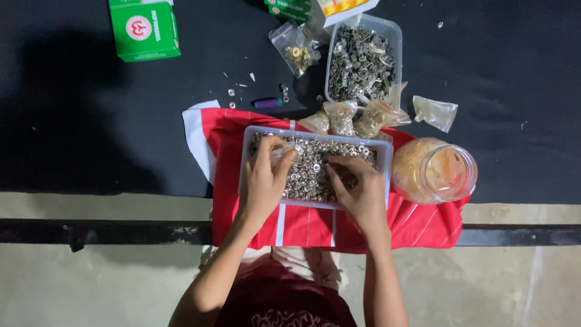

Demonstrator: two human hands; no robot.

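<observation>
A clear plastic tub (pixel 245 158) full of small silver metal rings sits on a red and white cloth (pixel 423 224). My left hand (pixel 265 181) rests over the tub's left half, its fingertips pinching a small clear plastic bag (pixel 284 149). My right hand (pixel 358 186) is over the tub's right half, fingers curled down into the rings. I cannot tell whether it holds any.
A second clear tub (pixel 393 36) of metal parts stands behind, with several small filled bags (pixel 342 118) in front of it. A clear jar (pixel 436 171) lies right of the tub. A green box (pixel 144 29) sits far left, and a purple lighter (pixel 267 103) lies on the black tabletop.
</observation>
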